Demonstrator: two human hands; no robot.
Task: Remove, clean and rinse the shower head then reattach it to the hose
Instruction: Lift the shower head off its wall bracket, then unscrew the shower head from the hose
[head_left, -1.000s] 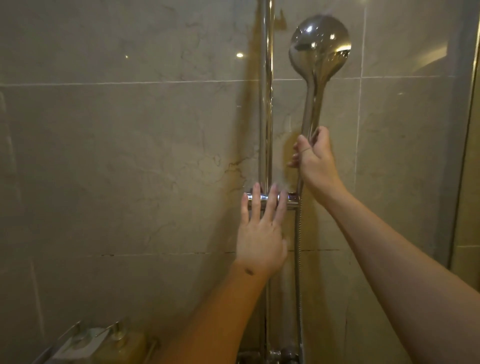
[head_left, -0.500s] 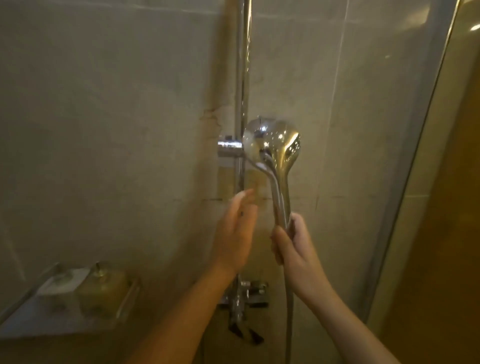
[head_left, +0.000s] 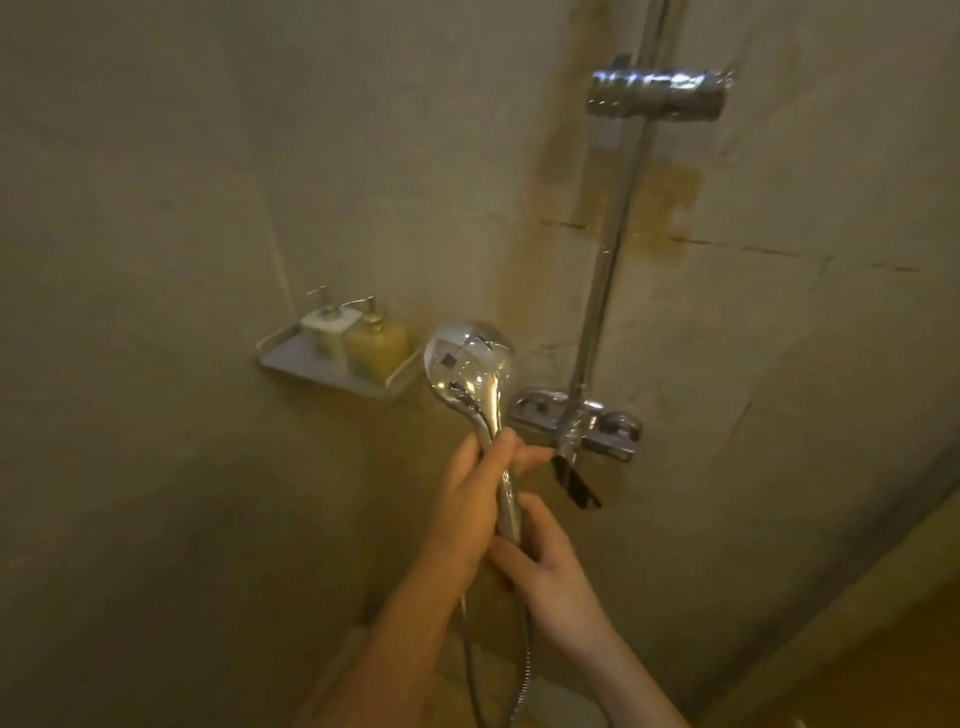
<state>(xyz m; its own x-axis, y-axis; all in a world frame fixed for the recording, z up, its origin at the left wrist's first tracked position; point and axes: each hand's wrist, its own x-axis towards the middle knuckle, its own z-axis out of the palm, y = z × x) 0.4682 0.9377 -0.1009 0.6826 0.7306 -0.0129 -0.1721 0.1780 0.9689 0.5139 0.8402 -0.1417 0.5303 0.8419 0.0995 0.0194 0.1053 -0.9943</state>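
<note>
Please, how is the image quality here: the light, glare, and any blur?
Head view: dim, yellowish light; bright glare on the chrome shower head, held by the left hand and right hand; the holder on the rail is smeared by motion blur; wide-angle bending at the edges.

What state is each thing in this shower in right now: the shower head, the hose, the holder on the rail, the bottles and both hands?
Shower head: out of its holder, held upright, still on the hose.
Hose: attached, hanging in a loop below the hands.
Holder: empty, high on the rail.
Left hand: gripping the handle's upper part.
Right hand: gripping the handle's lower end.
Two pump bottles: upright on the wall shelf.
</note>
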